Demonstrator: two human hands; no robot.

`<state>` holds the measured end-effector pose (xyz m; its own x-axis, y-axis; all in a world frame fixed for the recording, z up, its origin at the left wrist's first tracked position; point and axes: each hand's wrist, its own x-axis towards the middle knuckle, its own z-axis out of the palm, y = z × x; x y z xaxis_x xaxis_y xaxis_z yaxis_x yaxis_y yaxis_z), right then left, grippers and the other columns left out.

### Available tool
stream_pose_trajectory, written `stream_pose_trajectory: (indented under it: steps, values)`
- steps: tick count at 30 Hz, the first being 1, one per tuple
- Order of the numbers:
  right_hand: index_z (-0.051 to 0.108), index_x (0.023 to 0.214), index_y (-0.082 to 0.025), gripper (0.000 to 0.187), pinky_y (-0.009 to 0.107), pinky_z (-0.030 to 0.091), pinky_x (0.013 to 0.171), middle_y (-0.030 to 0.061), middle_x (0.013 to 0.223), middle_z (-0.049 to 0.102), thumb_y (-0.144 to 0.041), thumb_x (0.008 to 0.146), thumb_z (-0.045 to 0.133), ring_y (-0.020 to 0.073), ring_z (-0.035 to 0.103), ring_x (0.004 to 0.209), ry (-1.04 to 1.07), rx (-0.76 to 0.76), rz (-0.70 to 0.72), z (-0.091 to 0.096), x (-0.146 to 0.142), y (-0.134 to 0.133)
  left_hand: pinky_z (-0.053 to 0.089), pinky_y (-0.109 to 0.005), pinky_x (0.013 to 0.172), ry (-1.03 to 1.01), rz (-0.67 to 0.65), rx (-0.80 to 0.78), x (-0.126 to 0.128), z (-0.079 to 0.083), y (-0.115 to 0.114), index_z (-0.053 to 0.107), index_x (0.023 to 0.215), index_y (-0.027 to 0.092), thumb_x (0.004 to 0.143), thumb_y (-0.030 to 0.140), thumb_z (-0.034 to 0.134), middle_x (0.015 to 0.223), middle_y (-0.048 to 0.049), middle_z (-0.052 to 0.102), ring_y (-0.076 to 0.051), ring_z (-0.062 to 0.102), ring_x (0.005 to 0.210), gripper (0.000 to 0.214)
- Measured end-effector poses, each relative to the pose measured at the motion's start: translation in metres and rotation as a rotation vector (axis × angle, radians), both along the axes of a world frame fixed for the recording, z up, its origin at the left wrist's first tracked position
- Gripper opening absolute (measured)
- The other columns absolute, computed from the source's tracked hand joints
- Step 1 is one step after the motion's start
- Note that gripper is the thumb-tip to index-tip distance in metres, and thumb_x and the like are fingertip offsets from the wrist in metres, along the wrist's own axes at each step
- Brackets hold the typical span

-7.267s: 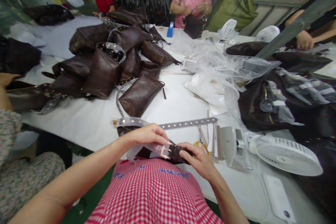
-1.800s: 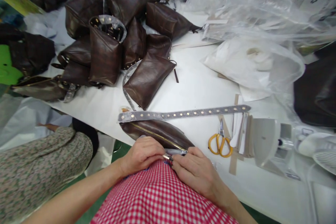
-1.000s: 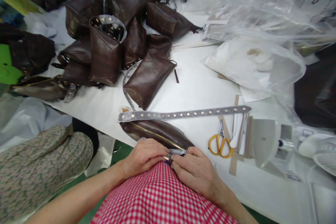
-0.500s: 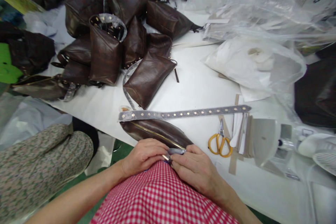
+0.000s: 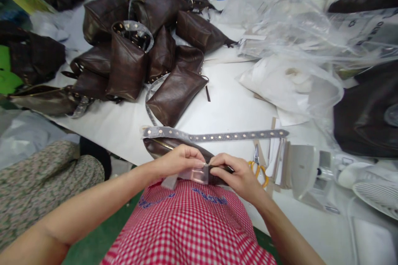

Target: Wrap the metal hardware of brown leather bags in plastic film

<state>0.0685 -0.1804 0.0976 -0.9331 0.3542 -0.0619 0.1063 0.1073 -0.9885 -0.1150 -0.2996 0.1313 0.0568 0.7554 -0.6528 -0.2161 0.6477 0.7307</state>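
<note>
Fingers of the left hand (image 5: 180, 160) are closed on clear film (image 5: 170, 181) over one metal buckle (image 5: 198, 176); thumb and forefinger of the right hand (image 5: 241, 174) pinch the dark strap (image 5: 215, 180) beside it, though the fingertips come so close that the exact contact is hard to make out. Buckle and film lie between the two hands, just above the checked apron (image 5: 189, 227), the metal blurred by the wrap. Behind the hands is one zipped brown bag (image 5: 152, 147), its right part hidden by them, with one studded strap (image 5: 236, 136) along its far side. One pair of yellow-handled scissors (image 5: 263, 177) lies near, a loop partly behind the right hand. One white fan (image 5: 377, 198) is cut off by the right edge. Farther back, heaped bags (image 5: 127, 66) overlap too much for a sure count. One neighbouring person's patterned clothing (image 5: 52, 182) is cut off at the left
</note>
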Motion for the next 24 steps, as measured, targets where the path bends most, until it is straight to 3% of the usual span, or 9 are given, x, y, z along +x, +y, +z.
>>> stream_pose_trajectory:
  steps: [3, 7, 10, 12, 15, 18, 20, 22, 24]
  values:
    - [0.062, 0.080, -0.019, 0.016, 0.024, 0.042, 0.058, -0.0015, 0.070, 0.060, -0.034, 0.083, 0.066, 0.0117, 0.054, 0.064, -0.149, -0.235, -0.016, 0.004, -0.003, 0.011, 0.039, -0.023, 0.062, -0.162, -0.016, -0.084, -0.002, 0.002, 0.017, 0.064, 0.082, 0.012, 0.071, 0.041, 0.071, 0.071, 0.0003, 0.060, -0.011, 0.050, 0.062, 0.032]
    - [0.055, 0.080, -0.019, 0.029, 0.021, 0.039, 0.055, -0.0046, 0.066, 0.054, -0.042, 0.075, 0.071, 0.0089, 0.048, 0.058, -0.167, -0.489, -0.085, 0.003, -0.006, 0.015, 0.036, -0.022, 0.061, 0.071, -0.133, 0.011, -0.004, 0.010, 0.030, 0.060, 0.092, 0.015, 0.077, 0.041, 0.068, 0.071, 0.0027, 0.056, -0.011, 0.047, 0.063, 0.032]
    - [0.054, 0.077, -0.018, 0.033, 0.022, 0.040, 0.057, -0.0043, 0.067, 0.056, -0.043, 0.071, 0.075, 0.0089, 0.050, 0.059, -0.150, -0.538, -0.135, 0.001, -0.008, 0.017, 0.039, -0.023, 0.062, 0.214, -0.208, 0.106, -0.009, 0.015, 0.033, 0.059, 0.098, 0.016, 0.080, 0.041, 0.067, 0.079, 0.0004, 0.060, -0.013, 0.052, 0.071, 0.032]
    - [0.055, 0.076, -0.018, 0.032, 0.022, 0.042, 0.057, -0.0038, 0.067, 0.058, -0.042, 0.071, 0.075, 0.0092, 0.052, 0.059, -0.142, -0.522, -0.147, 0.000, -0.008, 0.017, 0.042, -0.024, 0.063, 0.089, -0.218, 0.065, -0.012, 0.015, 0.032, 0.059, 0.093, 0.016, 0.079, 0.046, 0.067, 0.081, -0.0022, 0.064, -0.014, 0.057, 0.071, 0.034]
    - [0.056, 0.074, -0.018, 0.029, 0.024, 0.044, 0.058, -0.0033, 0.066, 0.060, -0.041, 0.072, 0.073, 0.0103, 0.053, 0.059, -0.123, -0.445, -0.146, 0.001, -0.009, 0.015, 0.046, -0.025, 0.057, -0.192, -0.232, -0.046, -0.015, 0.008, 0.027, 0.059, 0.085, 0.015, 0.073, 0.047, 0.074, 0.074, -0.0039, 0.066, -0.014, 0.061, 0.060, 0.037]
    - [0.061, 0.078, -0.018, 0.022, 0.026, 0.048, 0.063, -0.0013, 0.070, 0.062, -0.039, 0.080, 0.066, 0.0121, 0.057, 0.064, -0.110, -0.227, -0.137, 0.006, -0.005, 0.011, 0.048, -0.023, 0.053, -0.292, -0.187, -0.074, -0.016, -0.002, 0.022, 0.060, 0.083, 0.013, 0.066, 0.040, 0.081, 0.071, -0.0043, 0.068, -0.014, 0.063, 0.055, 0.038]
    - [0.065, 0.091, -0.018, 0.021, 0.030, 0.052, 0.074, 0.0030, 0.087, 0.067, -0.037, 0.081, 0.066, 0.0155, 0.062, 0.078, -0.073, -0.012, -0.109, 0.010, 0.003, 0.007, 0.049, -0.023, 0.051, -0.336, -0.165, -0.094, -0.017, -0.007, 0.018, 0.061, 0.084, 0.012, 0.066, 0.038, 0.083, 0.072, -0.0050, 0.069, -0.013, 0.064, 0.054, 0.039]
    - [0.063, 0.111, -0.020, 0.036, 0.035, 0.051, 0.086, 0.0073, 0.108, 0.066, -0.036, 0.079, 0.070, 0.0194, 0.062, 0.096, -0.018, 0.185, -0.082, 0.013, 0.014, 0.002, 0.050, -0.022, 0.051, -0.366, -0.155, -0.113, -0.017, -0.009, 0.016, 0.061, 0.087, 0.011, 0.068, 0.038, 0.082, 0.075, -0.0056, 0.070, -0.013, 0.064, 0.054, 0.039]
    - [0.058, 0.122, -0.021, 0.045, 0.036, 0.051, 0.090, 0.0092, 0.116, 0.064, -0.034, 0.081, 0.070, 0.0208, 0.061, 0.104, 0.028, 0.322, -0.104, 0.011, 0.025, -0.005, 0.051, -0.021, 0.052, -0.387, -0.147, -0.118, -0.017, -0.009, 0.014, 0.062, 0.089, 0.011, 0.069, 0.037, 0.082, 0.076, -0.0059, 0.070, -0.013, 0.065, 0.056, 0.038]
